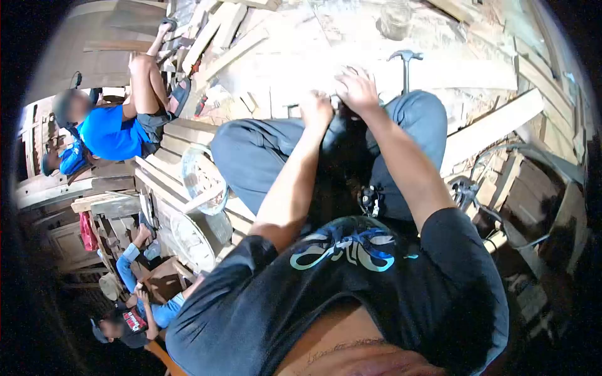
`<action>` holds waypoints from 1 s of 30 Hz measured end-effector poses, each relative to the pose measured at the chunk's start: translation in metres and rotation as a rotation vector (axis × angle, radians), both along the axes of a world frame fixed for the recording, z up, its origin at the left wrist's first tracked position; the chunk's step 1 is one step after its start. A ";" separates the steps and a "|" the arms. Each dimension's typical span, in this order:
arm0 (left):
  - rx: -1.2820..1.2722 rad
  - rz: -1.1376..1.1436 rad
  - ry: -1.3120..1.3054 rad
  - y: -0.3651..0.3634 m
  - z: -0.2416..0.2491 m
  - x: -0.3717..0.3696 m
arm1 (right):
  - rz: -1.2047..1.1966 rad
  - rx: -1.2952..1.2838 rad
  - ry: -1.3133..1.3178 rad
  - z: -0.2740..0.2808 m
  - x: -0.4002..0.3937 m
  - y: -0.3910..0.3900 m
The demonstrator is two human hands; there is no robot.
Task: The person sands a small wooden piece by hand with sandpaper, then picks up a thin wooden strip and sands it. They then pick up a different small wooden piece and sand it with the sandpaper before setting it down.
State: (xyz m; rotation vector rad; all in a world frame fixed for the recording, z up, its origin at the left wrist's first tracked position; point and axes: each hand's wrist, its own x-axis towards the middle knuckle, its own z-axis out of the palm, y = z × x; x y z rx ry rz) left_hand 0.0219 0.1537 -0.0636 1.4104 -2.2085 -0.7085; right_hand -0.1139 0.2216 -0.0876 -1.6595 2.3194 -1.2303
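My left hand (316,111) is closed in a fist in front of my crossed legs, and what it grips is lost in the glare. Just right of it and slightly farther out, my right hand (358,91) has its fingers bent inward around something I cannot make out. Both hands are close together over a pale, brightly lit surface. A claw hammer (406,70) lies beyond my right knee, to the right of my right hand, with its head pointing away from me. No hand touches it.
A pale board (495,128) slants beside my right knee. Wood strips (235,56) lie at the upper left. A clear container (395,22) stands far ahead. At left are a bucket (205,178), a person in blue (116,131) and another seated person (135,321).
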 end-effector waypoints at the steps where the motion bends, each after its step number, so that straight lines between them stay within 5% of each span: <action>1: 0.145 0.075 0.113 -0.003 0.010 0.003 | 0.009 0.012 -0.008 -0.002 -0.001 0.000; 3: 0.740 0.193 0.519 -0.020 0.047 0.002 | 0.035 -0.004 -0.002 -0.005 -0.003 0.000; 5: 1.143 -0.073 0.926 -0.035 0.091 0.011 | 0.043 0.008 0.004 0.005 -0.001 0.001; 7: 1.329 -0.311 1.025 -0.050 0.118 0.020 | 0.028 -0.108 -0.099 0.014 0.006 0.003; 9: 1.252 -0.345 1.032 -0.050 0.162 0.022 | 0.030 -0.199 -0.122 0.030 0.007 0.005; 13: 1.123 -0.531 0.975 -0.066 0.200 0.029 | 0.132 -0.355 -0.570 0.101 0.020 0.001; 15: 0.887 -0.554 0.928 -0.057 0.210 0.030 | 0.133 -0.288 -1.047 0.161 0.039 0.009; 17: 0.754 -0.551 0.969 -0.052 0.196 0.035 | 0.203 -0.491 -0.818 0.189 0.054 0.002; 25: 0.638 -0.404 1.085 -0.044 0.195 0.065 | 0.154 -0.334 -0.631 0.211 0.083 -0.017; 30: 0.717 -0.358 1.192 -0.046 0.202 0.073 | 0.299 -0.243 -0.948 0.216 0.086 -0.013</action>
